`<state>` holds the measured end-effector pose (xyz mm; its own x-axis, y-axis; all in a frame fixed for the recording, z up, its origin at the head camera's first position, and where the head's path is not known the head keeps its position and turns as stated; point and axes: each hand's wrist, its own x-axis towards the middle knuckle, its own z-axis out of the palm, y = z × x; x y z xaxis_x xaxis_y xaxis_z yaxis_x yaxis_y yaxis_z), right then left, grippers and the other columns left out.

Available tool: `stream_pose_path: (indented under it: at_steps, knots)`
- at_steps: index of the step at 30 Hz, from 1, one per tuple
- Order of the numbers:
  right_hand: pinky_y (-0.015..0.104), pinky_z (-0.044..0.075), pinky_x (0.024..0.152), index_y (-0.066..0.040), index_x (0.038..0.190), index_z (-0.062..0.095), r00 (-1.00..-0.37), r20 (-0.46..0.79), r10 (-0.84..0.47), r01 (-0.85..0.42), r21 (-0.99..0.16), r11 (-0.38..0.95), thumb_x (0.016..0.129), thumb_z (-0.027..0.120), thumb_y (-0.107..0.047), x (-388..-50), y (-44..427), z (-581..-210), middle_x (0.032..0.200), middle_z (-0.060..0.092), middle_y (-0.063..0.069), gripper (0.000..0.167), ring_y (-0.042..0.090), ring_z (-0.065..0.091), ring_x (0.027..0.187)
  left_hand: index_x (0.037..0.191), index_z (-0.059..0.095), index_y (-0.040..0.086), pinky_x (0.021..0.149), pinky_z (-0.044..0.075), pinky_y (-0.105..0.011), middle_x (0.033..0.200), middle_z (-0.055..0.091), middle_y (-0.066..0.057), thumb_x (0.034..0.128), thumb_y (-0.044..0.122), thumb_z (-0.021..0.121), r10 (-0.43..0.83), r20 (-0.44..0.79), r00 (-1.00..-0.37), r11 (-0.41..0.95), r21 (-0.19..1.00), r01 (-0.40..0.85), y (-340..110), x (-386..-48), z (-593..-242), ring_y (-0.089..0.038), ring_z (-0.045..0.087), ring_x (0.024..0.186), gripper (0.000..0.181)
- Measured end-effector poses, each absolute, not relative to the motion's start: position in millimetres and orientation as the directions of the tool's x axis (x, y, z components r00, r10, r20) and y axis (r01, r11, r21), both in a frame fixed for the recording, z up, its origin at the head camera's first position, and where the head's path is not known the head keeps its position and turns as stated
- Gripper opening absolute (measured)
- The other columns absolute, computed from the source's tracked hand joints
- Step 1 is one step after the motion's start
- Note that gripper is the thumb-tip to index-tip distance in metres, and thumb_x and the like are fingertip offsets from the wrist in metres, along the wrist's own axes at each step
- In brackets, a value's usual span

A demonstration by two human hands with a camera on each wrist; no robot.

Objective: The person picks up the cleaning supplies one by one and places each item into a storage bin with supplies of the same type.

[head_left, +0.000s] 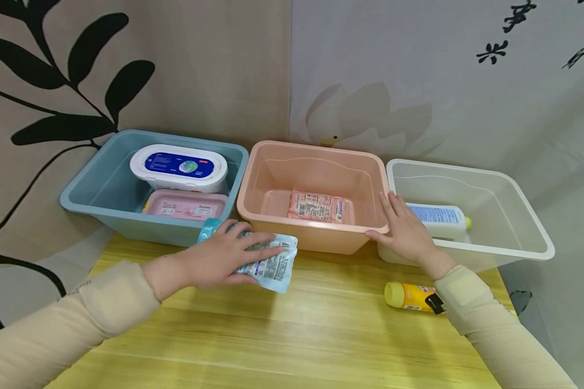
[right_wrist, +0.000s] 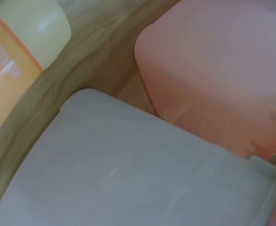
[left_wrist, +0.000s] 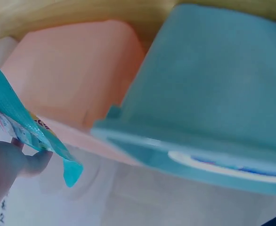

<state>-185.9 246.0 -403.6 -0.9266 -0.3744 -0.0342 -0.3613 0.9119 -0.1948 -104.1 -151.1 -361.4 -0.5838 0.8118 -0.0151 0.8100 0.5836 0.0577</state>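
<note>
My left hand [head_left: 221, 254] grips a light blue printed pouch [head_left: 277, 267], thumb below and fingers across its top, over the table just in front of the gap between the blue and pink tubs. In the left wrist view the pouch [left_wrist: 15, 108] shows its teal edge. My right hand [head_left: 409, 229] lies with extended fingers where the pink tub [head_left: 297, 235] meets the white tub [head_left: 506, 251], its thumb at the pink rim. A pink printed packet [head_left: 316, 207] lies in the pink tub. A white bottle [head_left: 435, 216] with a yellow-green cap lies in the white tub.
The blue tub [head_left: 85, 186] at left holds a white oval box [head_left: 175, 181] and a pink pack [head_left: 187, 205]. A yellow bottle [head_left: 411, 297] lies on the wooden table [head_left: 282, 335] beside my right forearm, partly covered by the sleeve. Patterned curtains [head_left: 224, 70] hang behind.
</note>
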Motion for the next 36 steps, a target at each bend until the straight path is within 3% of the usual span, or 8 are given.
stream_pose_path:
  at_steps: [12,16,21,28,36]
  knots:
    - [0.056,0.017,0.113,-0.004,0.151,0.007,-0.923,-0.017,-0.383,-0.373,-0.196,0.907,0.086,0.049,-0.063,-186,247,-403,0.154,0.009,0.027,0.096,0.044,0.01,0.142,0.148,0.027,0.032,0.103,0.028,-0.059,0.149,0.036,0.0,0.0903,0.053,0.049,0.825,0.039,-0.564,0.565,-0.028,0.824,-140,-125,-337,-0.032,0.044,0.12,0.065]
    - [0.056,0.016,0.114,-0.005,0.151,0.008,-0.924,-0.016,-0.383,-0.372,-0.2,0.906,0.086,0.049,-0.063,-186,246,-403,0.154,0.009,0.026,0.096,0.044,0.01,0.142,0.148,0.027,0.031,0.104,0.026,-0.06,0.15,0.034,-0.001,0.0902,0.054,0.05,0.825,0.041,-0.564,0.565,-0.026,0.825,-136,-131,-333,-0.033,0.04,0.125,0.066]
    - [0.056,0.016,0.114,-0.005,0.151,0.008,-0.925,-0.014,-0.38,-0.37,-0.201,0.907,0.086,0.049,-0.063,-187,247,-404,0.154,0.009,0.026,0.096,0.045,0.012,0.142,0.148,0.025,0.032,0.105,0.024,-0.062,0.153,0.028,-0.003,0.0904,0.054,0.049,0.813,0.021,-0.582,0.582,-0.015,0.813,-131,-140,-330,-0.033,0.032,0.131,0.066]
    - [0.056,0.017,0.113,-0.005,0.151,0.007,-0.925,-0.018,-0.38,-0.37,-0.197,0.908,0.086,0.049,-0.063,-187,247,-404,0.154,0.009,0.027,0.097,0.044,0.011,0.142,0.149,0.025,0.03,0.104,0.026,-0.061,0.154,0.027,-0.004,0.0907,0.052,0.05,0.804,0.017,-0.595,0.595,-0.016,0.804,-124,-157,-326,-0.035,0.038,0.125,0.067]
    - [0.056,0.016,0.114,-0.004,0.15,0.007,-0.922,-0.007,-0.387,-0.379,-0.19,0.906,0.086,0.05,-0.062,-187,247,-405,0.154,0.009,0.027,0.097,0.045,0.011,0.142,0.15,0.02,0.032,0.106,0.022,-0.064,0.153,0.024,-0.003,0.0906,0.054,0.049,0.766,-0.017,-0.643,0.643,0.012,0.766,-117,-177,-322,-0.036,0.032,0.127,0.069]
